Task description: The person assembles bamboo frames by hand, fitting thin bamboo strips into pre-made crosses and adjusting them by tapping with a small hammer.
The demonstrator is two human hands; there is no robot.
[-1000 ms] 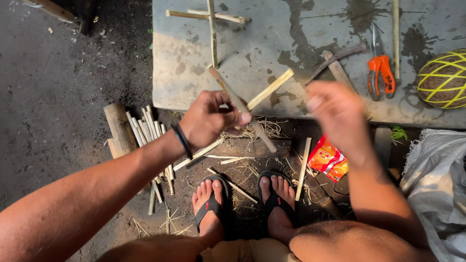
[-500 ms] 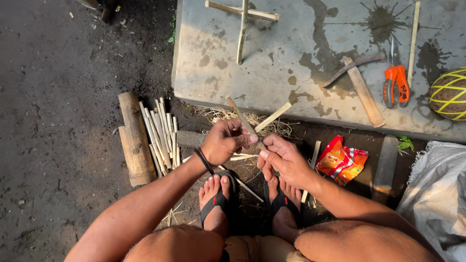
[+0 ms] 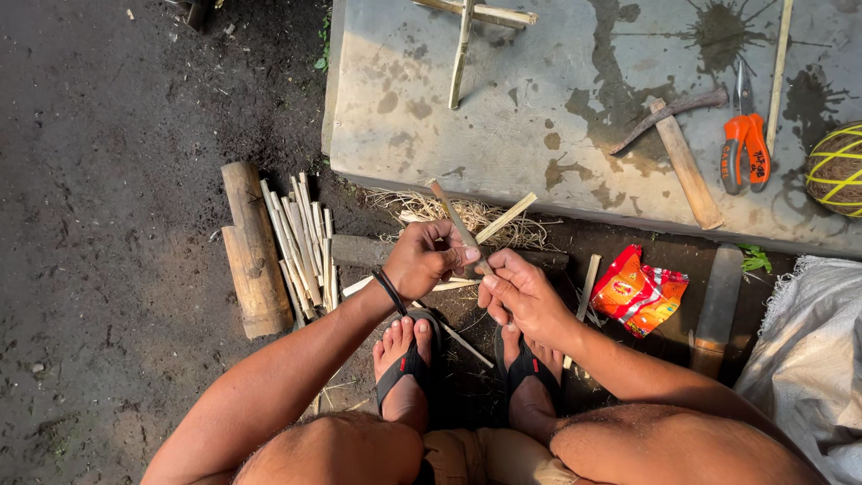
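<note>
Left hand [image 3: 426,260] closed around crossed bamboo sticks [image 3: 467,224], which jut up past its knuckles. Right hand [image 3: 521,292] just beside it, fingertips pinching the joint. Best done gripping close to the crossing, sticks steady over the feet.

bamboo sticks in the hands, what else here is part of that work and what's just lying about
In hand:
left hand and right hand holding crossed bamboo sticks

Lying about:
hammer
orange cutters
snack wrapper
yarn ball
</note>
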